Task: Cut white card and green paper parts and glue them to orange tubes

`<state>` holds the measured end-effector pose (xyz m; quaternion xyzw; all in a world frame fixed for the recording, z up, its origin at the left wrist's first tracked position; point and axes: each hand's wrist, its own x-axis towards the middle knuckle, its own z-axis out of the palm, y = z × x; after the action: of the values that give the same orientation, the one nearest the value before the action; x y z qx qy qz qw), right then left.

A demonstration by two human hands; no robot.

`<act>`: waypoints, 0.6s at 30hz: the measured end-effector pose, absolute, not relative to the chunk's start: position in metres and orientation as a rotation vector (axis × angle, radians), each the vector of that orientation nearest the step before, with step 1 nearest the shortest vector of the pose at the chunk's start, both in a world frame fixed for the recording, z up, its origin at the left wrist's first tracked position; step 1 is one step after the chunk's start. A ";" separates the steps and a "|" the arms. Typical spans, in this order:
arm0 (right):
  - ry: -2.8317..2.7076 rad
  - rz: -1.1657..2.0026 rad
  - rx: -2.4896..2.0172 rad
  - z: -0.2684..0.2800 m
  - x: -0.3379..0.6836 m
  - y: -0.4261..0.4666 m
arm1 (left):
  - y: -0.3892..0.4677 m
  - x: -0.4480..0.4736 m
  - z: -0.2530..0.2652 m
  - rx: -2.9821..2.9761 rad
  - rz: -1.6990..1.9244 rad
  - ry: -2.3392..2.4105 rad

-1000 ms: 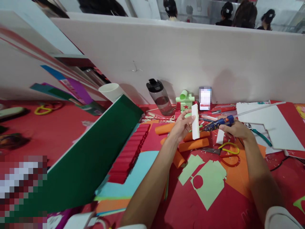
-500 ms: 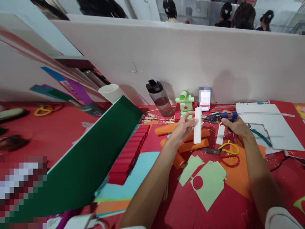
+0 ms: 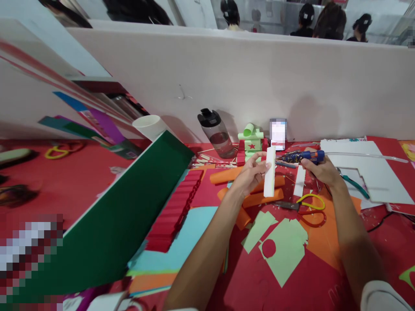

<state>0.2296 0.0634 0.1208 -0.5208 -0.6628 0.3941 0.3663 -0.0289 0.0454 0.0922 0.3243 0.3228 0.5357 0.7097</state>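
Between the fingers of my left hand [image 3: 251, 175] a narrow white foam board strip [image 3: 269, 172] is held upright. My right hand [image 3: 320, 170] is wrapped round a blue glue gun [image 3: 303, 157], its nozzle pointing left at the strip's upper right edge. A clear glue stick [image 3: 366, 155] runs out of the gun's back to the right. Whether the nozzle touches the strip I cannot tell. Below my hands lie orange paper rolls [image 3: 262, 198] and scissors [image 3: 300, 205] with yellow and red handles. Another white strip [image 3: 300, 180] rests under the gun.
A water bottle [image 3: 218, 134], a light green paper model [image 3: 252, 142] and a phone [image 3: 278, 133] stand by the white partition [image 3: 194, 65]. A green board [image 3: 106, 220] leans at left beside folded red card [image 3: 175, 211]. Cut green paper [image 3: 285, 246] lies in front; pliers [image 3: 355, 185] lie right.
The glue gun and my right hand have shifted very slightly to the right. My left hand keeps the white strip in nearly the same place.
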 end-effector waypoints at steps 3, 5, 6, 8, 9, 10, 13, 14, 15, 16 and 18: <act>-1.650 0.989 -1.356 0.118 0.229 0.064 | 0.044 -0.029 0.093 0.730 1.182 0.720; -1.624 0.971 -1.375 0.115 0.230 0.066 | 0.044 -0.028 0.094 0.740 1.173 0.718; -1.617 0.961 -1.377 0.114 0.230 0.067 | 0.044 -0.028 0.093 0.744 1.166 0.717; -1.614 0.943 -1.356 0.114 0.230 0.068 | 0.044 -0.027 0.093 0.749 1.153 0.717; -1.616 0.941 -1.338 0.114 0.229 0.069 | 0.044 -0.027 0.092 0.750 1.149 0.717; -1.615 0.940 -1.323 0.115 0.229 0.069 | 0.044 -0.027 0.091 0.750 1.145 0.715; -1.609 0.925 -1.310 0.117 0.227 0.070 | 0.045 -0.027 0.090 0.753 1.133 0.707; -1.610 0.913 -1.309 0.117 0.227 0.070 | 0.045 -0.027 0.089 0.755 1.130 0.705; -1.616 0.901 -1.307 0.118 0.227 0.070 | 0.045 -0.027 0.089 0.756 1.127 0.703; -1.623 0.891 -1.304 0.118 0.228 0.071 | 0.045 -0.027 0.089 0.756 1.124 0.700; -1.629 0.887 -1.303 0.117 0.228 0.071 | 0.044 -0.027 0.090 0.758 1.124 0.695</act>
<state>0.2280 0.0714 0.1175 -0.5208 -0.6510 0.3545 0.4234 -0.0267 0.0444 0.0896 0.3434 0.3149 0.5094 0.7235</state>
